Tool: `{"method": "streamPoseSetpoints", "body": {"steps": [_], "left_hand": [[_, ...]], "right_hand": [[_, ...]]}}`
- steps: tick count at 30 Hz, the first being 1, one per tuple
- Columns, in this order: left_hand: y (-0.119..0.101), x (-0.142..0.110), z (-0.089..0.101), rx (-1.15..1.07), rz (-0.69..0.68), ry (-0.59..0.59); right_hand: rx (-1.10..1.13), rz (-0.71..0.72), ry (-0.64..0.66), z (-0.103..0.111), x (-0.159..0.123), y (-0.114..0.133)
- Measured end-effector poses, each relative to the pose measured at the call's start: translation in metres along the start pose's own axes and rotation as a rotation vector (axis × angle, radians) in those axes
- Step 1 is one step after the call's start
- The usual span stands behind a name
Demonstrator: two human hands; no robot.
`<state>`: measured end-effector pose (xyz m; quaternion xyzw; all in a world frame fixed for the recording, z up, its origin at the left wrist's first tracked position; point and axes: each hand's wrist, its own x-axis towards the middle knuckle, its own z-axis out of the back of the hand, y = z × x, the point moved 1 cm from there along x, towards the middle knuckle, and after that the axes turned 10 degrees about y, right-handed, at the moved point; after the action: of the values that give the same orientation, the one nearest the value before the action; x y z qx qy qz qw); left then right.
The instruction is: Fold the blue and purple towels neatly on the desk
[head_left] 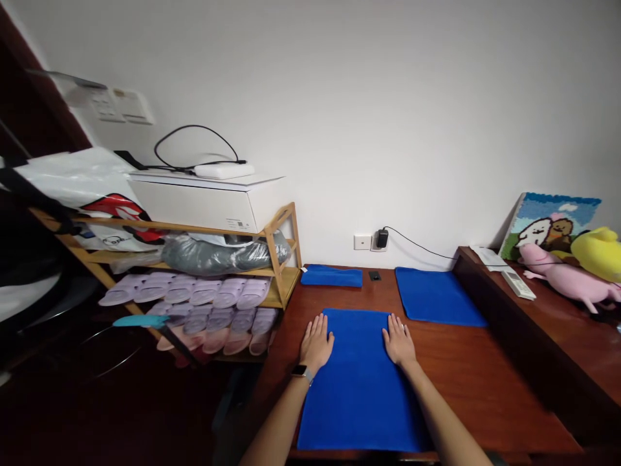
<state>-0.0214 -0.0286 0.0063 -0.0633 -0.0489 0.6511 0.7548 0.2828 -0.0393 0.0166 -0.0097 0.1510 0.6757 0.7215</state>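
Our fingers (pixel 320 321) lie flat and spread, gripping nothing. The left hand (pixel 316 343) presses the cloth's (pixel 359 382) far left corner, the right hand (pixel 398 341) the far right corner, seemingly to hold it smooth. The cloth lies spread on the counter (pixel 480 382) just before us. Beyond it lie a folded cloth (pixel 332 276) and another flat cloth (pixel 436 296). A shoe rack (pixel 276 259) stands left.

head-worn view, facing down, table (pixel 466 382) near
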Motion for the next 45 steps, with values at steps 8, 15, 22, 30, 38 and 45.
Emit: {"method": "streamPoseSetpoints", "body": {"steps": [8,15,22,30,38,45], "left_hand": [[-0.071,-0.055,-0.030,-0.022,-0.335,-0.103],[-0.006,-0.097,-0.027,-0.027,-0.217,-0.128],[0.002,-0.110,-0.011,-0.023,-0.166,-0.200],[-0.082,-0.115,-0.035,-0.010,-0.330,-0.101],[-0.010,-0.123,-0.028,-0.025,-0.158,-0.146],[-0.058,-0.131,-0.024,-0.018,-0.247,-0.147]], "right_hand": [[0.076,0.261,-0.160,-0.042,-0.073,0.057],[0.067,0.135,-0.066,-0.053,-0.109,0.001],[0.067,0.061,-0.124,-0.043,-0.123,0.001],[0.073,0.261,-0.104,-0.045,-0.128,0.066],[0.069,0.038,-0.066,-0.031,-0.123,-0.012],[0.089,0.159,-0.143,-0.037,-0.145,0.043]]}}
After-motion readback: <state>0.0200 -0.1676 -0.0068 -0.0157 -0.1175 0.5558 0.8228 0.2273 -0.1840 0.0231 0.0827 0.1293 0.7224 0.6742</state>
